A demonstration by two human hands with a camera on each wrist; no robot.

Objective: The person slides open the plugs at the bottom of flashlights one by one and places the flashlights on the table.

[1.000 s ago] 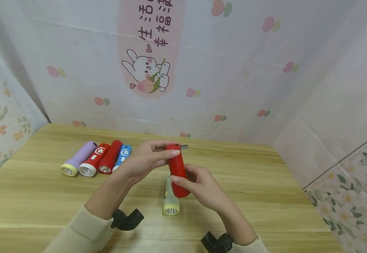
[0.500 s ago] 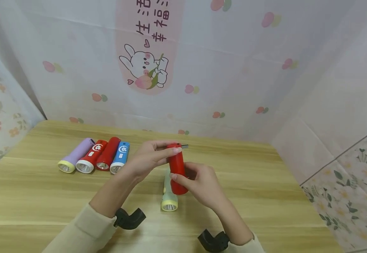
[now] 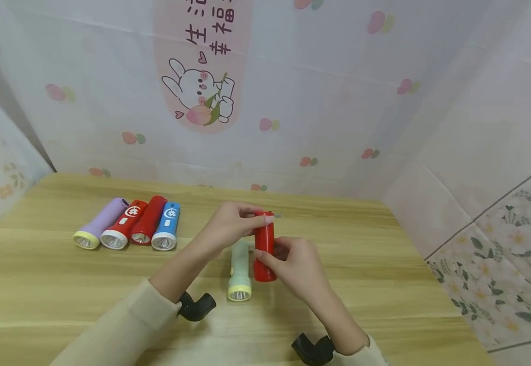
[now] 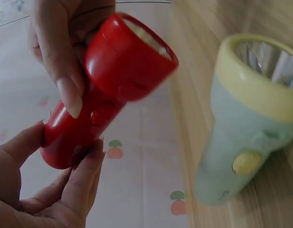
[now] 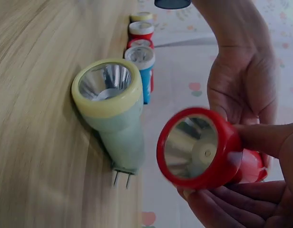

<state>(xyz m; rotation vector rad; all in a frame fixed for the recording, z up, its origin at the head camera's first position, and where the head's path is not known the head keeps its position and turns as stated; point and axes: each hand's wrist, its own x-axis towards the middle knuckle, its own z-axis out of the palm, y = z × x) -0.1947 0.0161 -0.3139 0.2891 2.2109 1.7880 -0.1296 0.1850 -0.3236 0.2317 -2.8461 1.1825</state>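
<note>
Both hands hold a glossy red flashlight (image 3: 264,246) above the table. My left hand (image 3: 232,226) pinches its tail end, where a short grey piece sticks out to the right. Lower down, my right hand (image 3: 298,264) grips the head end between thumb and fingers. In the right wrist view the red flashlight's lens (image 5: 191,149) faces the camera. A pale green flashlight (image 3: 240,264) with a yellow rim lies on the table just left of the red one, apart from it. Two metal prongs (image 5: 122,179) stick out of the green flashlight's tail end.
A row of flashlights lies side by side at the left: purple (image 3: 102,222), red with a white rim (image 3: 125,223), plain red (image 3: 150,221) and blue (image 3: 167,226). Behind the wooden table (image 3: 361,254) hangs a printed curtain (image 3: 292,101); a floral wall covering stands at the right.
The red flashlight has shifted slightly right, away from the green one, and stands straighter in the head view. More of the green flashlight shows. Both hands keep their hold; the head view has shifted.
</note>
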